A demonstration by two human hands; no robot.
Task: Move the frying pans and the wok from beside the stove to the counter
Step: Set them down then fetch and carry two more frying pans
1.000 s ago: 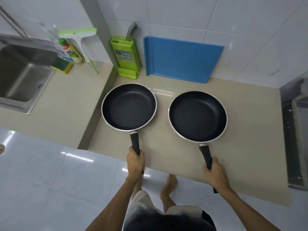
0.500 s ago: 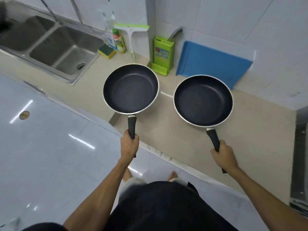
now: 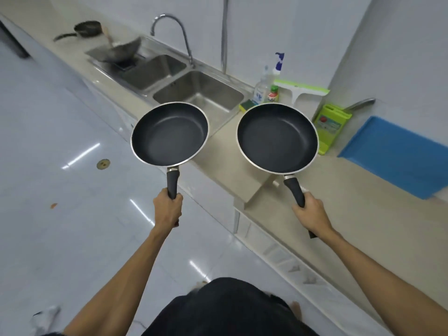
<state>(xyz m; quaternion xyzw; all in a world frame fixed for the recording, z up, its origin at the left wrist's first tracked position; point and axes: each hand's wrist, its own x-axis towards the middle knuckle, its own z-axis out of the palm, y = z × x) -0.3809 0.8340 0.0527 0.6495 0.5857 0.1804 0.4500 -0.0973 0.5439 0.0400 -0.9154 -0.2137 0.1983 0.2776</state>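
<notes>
I hold two black non-stick frying pans by their black handles, both in the air. My left hand grips the left pan, which hangs over the counter edge in front of the sink. My right hand grips the right pan, held above the beige counter. A dark wok with a wooden handle rests on the far left part of the sink. Beyond it, a small dark saucepan stands on the counter.
A steel double sink with a curved tap lies ahead. Soap bottles, a sponge, a squeegee, a green knife block and a blue cutting board line the wall. Glossy tiled floor spreads on the left.
Both pans have been lifted off the lower counter and carried left toward the sink. The view has swung left, bringing the tap, wok and saucepan into sight.
</notes>
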